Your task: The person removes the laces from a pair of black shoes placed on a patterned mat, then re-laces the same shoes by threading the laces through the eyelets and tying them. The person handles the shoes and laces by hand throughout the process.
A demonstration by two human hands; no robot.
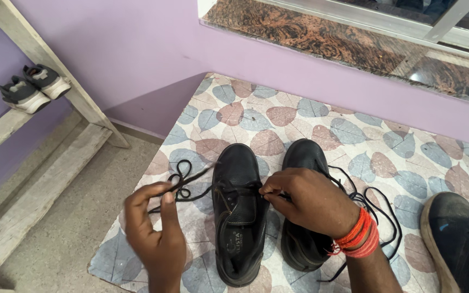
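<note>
Two small grey-and-white trainers (33,87) sit far left on a pale wooden shelf (6,133), well apart from the work. Nearer, on a worktop covered with a cloth printed in blue and brown leaves (278,116), stand two black leather lace-up shoes side by side, toes pointing away.

The left hand (156,233) is raised beside the left black shoe (238,206), its fingers (161,190) pinched on one end of the thin black cord shoelace (188,182), which curls into small loops just past the fingertips and runs back to the shoe's eyelets. The right hand (310,201), with a bunch of red-orange thread bands at the wrist (356,236), rests over the right black shoe (305,163) and closes its fingers on the same lace's other end, at the left shoe's throat. The right shoe's own lace (375,209) lies loose in a tangle on the cloth to the right. At the far right edge, part of a dark worn shoe with a tan sole (457,239) shows.

The lace looks soft, light and limp, likely to slip unless pinched close to its end. The shoes look stiff and fairly heavy, best steadied by the collar or heel.
</note>
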